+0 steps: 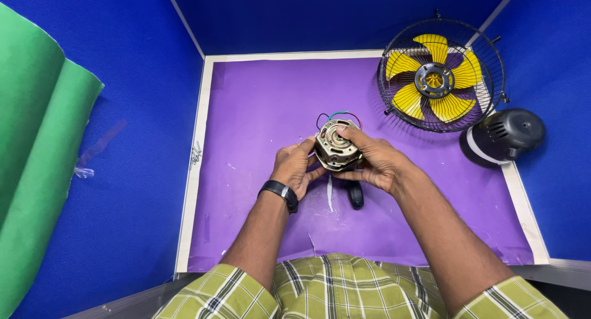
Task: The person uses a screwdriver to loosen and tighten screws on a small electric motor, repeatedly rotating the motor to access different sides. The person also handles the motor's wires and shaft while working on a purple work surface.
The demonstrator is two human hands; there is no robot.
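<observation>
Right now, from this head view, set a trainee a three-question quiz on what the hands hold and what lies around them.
1. True or false: both the left hand and the right hand grip the electric motor.
2. Which lies nearest the wire fan guard with yellow blades? A) the small screws B) the dark motor housing cover C) the green sheet
3. Fill in: the work mat under the hands is coloured ____.

Key: 1 true; 2 B; 3 purple.
</observation>
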